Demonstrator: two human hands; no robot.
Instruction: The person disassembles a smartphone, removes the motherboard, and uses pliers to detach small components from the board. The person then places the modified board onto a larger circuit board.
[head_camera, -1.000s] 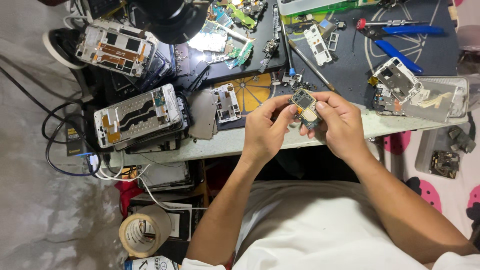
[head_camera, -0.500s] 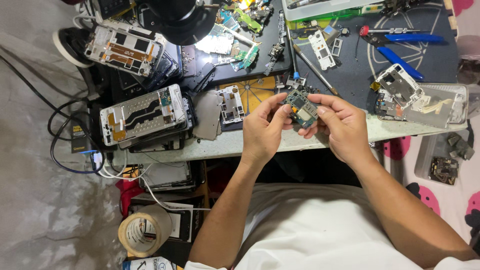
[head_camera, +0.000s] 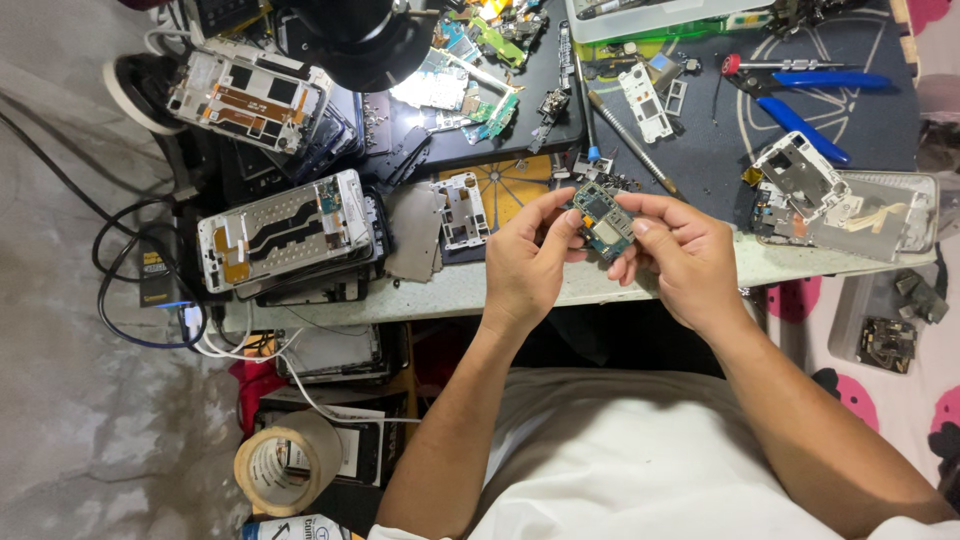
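Note:
A small green phone circuit board (head_camera: 604, 222) with metal shields is held over the front edge of the workbench (head_camera: 450, 290). My left hand (head_camera: 525, 262) pinches its left side between thumb and fingers. My right hand (head_camera: 683, 256) grips its right and lower side with the fingertips. Both hands hover above the bench, just in front of my white shirt.
Opened phone frames lie at left (head_camera: 285, 230) and upper left (head_camera: 248, 95). A stripped phone in a clear case (head_camera: 845, 205) is at right. Blue-handled pliers (head_camera: 800, 95), a screwdriver (head_camera: 630, 145), a black lamp head (head_camera: 360, 40), cables (head_camera: 150, 290) and a tape roll (head_camera: 280, 465) surround them.
The board has been turned slightly in my fingers, and both hands have edged up toward the bench. The view has shifted a little.

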